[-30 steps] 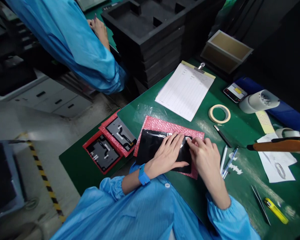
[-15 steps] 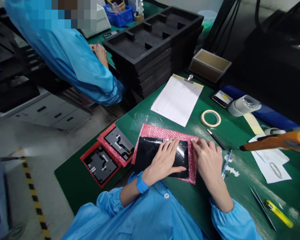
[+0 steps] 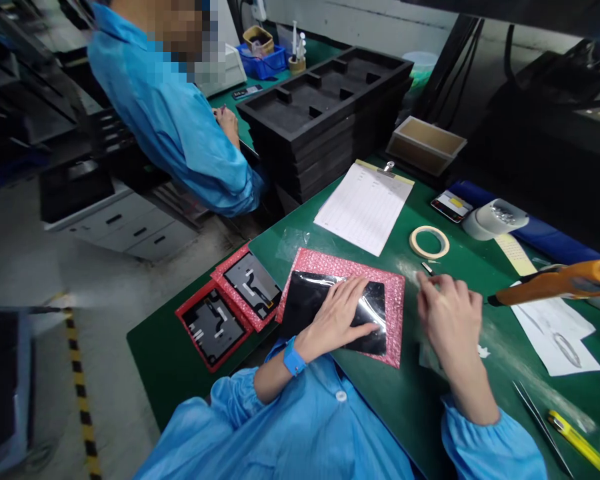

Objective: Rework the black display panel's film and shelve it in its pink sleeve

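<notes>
Far left, on the floor: striped tape [image 3: 80,393], black and yellow, running down the lower left of the frame. Upper left: drawers [image 3: 130,227], pale, three dark pulls; beside them a co-worker [image 3: 180,140] in blue, hands together over a green surface. Left of centre: two grey boards, the first [image 3: 217,327] in a red surround, the second [image 3: 253,287] on pink wrap and overlapping the first one's edge. Upper centre: trays [image 3: 325,100], black, stacked. Centre: pink sheet [image 3: 330,262], bubble-textured, on the green table [image 3: 400,400]; on it, the black panel [image 3: 305,293], glossy, lying flat. Left hand [image 3: 335,313], blue wristband [image 3: 294,358]: laid palm down across the panel, fingers extended, thumb spread, clasping nothing. Above: clipboard [image 3: 365,207] with printed sheets. Right of centre: box [image 3: 427,143]; tape roll [image 3: 429,242], flat. Right hand [image 3: 450,320]: near the sheet's right edge, apart from the panel, fingers bent; whether the fingertips meet or pinch anything cannot be told. Right: phone [image 3: 451,205]; white cup [image 3: 495,219]; tweezers [image 3: 540,423]; orange tool [image 3: 555,283], above white paper [image 3: 550,340]; yellow cutter [image 3: 577,440], lower right corner.
</notes>
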A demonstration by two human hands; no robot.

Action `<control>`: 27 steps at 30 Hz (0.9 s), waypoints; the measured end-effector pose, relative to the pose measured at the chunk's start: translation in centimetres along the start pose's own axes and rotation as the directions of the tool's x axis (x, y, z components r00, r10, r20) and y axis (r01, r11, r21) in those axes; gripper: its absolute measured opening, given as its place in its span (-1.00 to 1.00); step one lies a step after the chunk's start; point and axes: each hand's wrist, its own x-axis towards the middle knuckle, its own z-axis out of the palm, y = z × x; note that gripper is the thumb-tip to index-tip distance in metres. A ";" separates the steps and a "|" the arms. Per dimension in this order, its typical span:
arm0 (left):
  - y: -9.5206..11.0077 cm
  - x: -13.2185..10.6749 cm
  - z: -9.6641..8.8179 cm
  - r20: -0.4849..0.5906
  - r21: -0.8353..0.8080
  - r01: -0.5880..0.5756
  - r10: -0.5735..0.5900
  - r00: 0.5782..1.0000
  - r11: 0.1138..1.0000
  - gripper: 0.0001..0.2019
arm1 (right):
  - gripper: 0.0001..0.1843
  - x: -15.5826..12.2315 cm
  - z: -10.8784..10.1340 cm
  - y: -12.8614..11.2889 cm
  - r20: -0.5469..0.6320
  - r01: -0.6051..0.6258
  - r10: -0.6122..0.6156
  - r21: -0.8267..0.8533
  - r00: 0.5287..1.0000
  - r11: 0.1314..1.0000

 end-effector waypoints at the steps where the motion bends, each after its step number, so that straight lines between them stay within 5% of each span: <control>1: 0.1 -0.1 -0.4 -0.066 -0.071 0.010 -0.014 0.998 0.997 -0.36 | -0.56 -0.2 -0.2 0.4 -0.016 -0.027 0.026 -0.014 1.000 1.000; 6: -0.4 -1.8 -3.7 -0.376 -0.184 0.104 -0.168 0.911 0.977 -0.85 | -0.49 -1.6 -0.8 -0.3 -0.103 -0.043 0.056 0.120 0.993 0.992; 8: -1.3 -3.0 -5.1 -0.492 -0.223 0.179 -0.269 0.828 0.958 -0.79 | -0.48 -2.5 -1.0 -1.6 -0.045 -0.072 0.094 0.351 0.995 0.934; 11: -3.2 -5.1 -6.6 -0.600 -0.323 0.300 -0.440 0.668 0.897 -0.66 | -0.34 -3.8 -0.8 -3.8 0.122 -0.219 0.184 0.639 0.975 0.737; 15: -5.3 -7.2 -6.6 -0.557 -0.547 0.377 -0.661 0.502 0.747 -0.58 | -0.32 -4.6 0.1 -5.4 0.138 -0.297 0.299 0.752 0.944 0.588; 22: -5.0 -8.3 -4.5 -0.242 -0.844 0.329 -0.847 0.473 0.424 -0.46 | -0.52 -4.6 1.1 -5.3 0.183 -0.284 0.401 0.936 0.898 0.208; 27: -3.7 -9.0 -4.0 -0.150 -0.917 0.264 -0.872 0.466 0.299 -0.52 | -0.62 -4.8 0.5 -5.6 0.292 -0.276 0.350 0.956 0.890 -0.096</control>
